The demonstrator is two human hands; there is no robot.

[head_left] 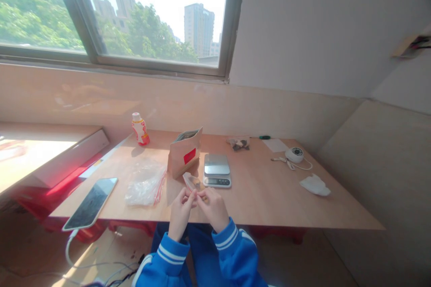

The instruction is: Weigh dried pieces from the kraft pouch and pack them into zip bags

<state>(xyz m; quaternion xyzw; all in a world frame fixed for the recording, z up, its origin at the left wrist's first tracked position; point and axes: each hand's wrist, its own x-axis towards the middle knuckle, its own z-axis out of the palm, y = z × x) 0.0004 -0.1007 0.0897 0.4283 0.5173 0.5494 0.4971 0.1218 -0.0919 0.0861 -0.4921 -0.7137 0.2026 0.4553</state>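
Pinching the small clear zip bag [190,180] w/ fingertips of both hands: L hand [180,210] & R hand [215,208] meet at its near edge, both grasping it; exact grip of each finger can't be told. Bag sits over the desk's [269,202] near side, just in front of the kraft stand-up pouch [181,157] & beside the digital scale [217,166]. Prob. v. light, limp, a bit slippery; not fragile itself, but the brownish bits inside may spill if it tips. Best hold: both sides of the mouth, thumb vs. index, w/o squeezing the contents. Qty: 1 bag in hands, 1 kraft pouch, 1 scale, 1 bag w/ dark pcs [240,144], 1 red-white bottle [140,130], 1 smartphone [90,204], 1 paper sheet [275,145], 1 green-handled tool [265,137], 1 round white device [295,155], 1 crumpled tissue [315,185]. Red-edged clear bags [143,186]: overlapping, no. can't be told.
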